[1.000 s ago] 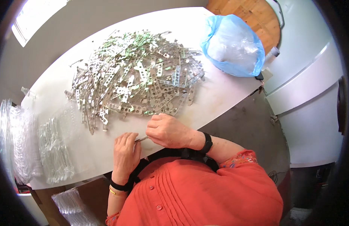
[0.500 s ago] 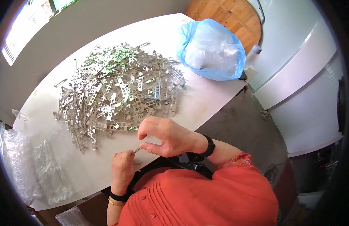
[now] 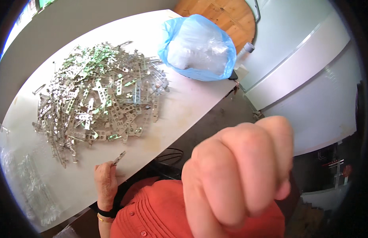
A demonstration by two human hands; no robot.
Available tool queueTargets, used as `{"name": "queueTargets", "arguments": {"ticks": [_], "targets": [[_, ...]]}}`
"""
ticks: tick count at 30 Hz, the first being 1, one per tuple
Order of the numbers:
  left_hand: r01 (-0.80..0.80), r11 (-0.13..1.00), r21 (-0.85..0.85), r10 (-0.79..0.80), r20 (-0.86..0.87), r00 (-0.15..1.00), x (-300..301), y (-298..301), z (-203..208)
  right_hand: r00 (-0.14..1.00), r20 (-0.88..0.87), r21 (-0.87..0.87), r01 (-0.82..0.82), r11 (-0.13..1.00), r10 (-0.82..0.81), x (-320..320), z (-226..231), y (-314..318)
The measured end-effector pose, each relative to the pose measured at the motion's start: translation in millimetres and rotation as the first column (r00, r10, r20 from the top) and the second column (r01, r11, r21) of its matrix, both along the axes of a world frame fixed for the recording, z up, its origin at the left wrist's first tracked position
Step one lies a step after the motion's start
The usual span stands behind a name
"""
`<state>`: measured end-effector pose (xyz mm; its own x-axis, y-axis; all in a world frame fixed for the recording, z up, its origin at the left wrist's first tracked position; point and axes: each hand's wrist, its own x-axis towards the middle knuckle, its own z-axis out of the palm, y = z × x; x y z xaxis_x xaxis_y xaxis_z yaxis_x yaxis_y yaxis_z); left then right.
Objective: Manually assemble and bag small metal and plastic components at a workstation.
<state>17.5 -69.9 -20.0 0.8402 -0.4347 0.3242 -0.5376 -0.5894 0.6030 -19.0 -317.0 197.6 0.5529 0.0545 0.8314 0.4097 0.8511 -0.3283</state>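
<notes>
My left hand [image 3: 106,180] is closed at the near edge of the table, pinching a small narrow metal strip [image 3: 119,158] that slants up and away from the fingers. Large in view and close to the camera, my right hand [image 3: 239,170] is raised with its fingers curled in; whatever they may hold is hidden. Beyond my left hand spreads a heap of flat metal strips with round holes [image 3: 100,95], lying across one another in many directions. Some of them catch a green or white glare.
A blue plastic bag [image 3: 231,59] full of clear plastic film stands at the table's far right. Bundles of clear plastic packaging [image 3: 31,186] lie at the left edge of the white table [image 3: 168,131]. A capped bottle [image 3: 245,49] is behind the bag.
My right hand has left the strip and risen toward the camera, its fingers now curled in. My left hand still holds the strip. The view has shifted to the right.
</notes>
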Motion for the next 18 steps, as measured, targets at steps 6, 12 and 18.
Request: {"name": "queueTargets", "arguments": {"ticks": [6, 12, 18], "targets": [[-0.021, 1.0, -0.014, 0.021, -0.026, 0.999, -1, -2, -4, 1.0, -0.001, 0.02, -0.002, 1.0, 0.002, -15, 12, 2], [-0.042, 0.999, -0.005, 0.042, -0.009, 0.999, -1, -5, -5, 1.0, -0.015, 0.039, -0.016, 0.999, 0.017, -19, 10, 0], [-0.07, 0.997, 0.021, 0.07, -0.024, 0.997, -3, -7, 1, 0.999, -0.036, 0.064, -0.031, 0.997, 0.034, -23, 5, -4]]}}
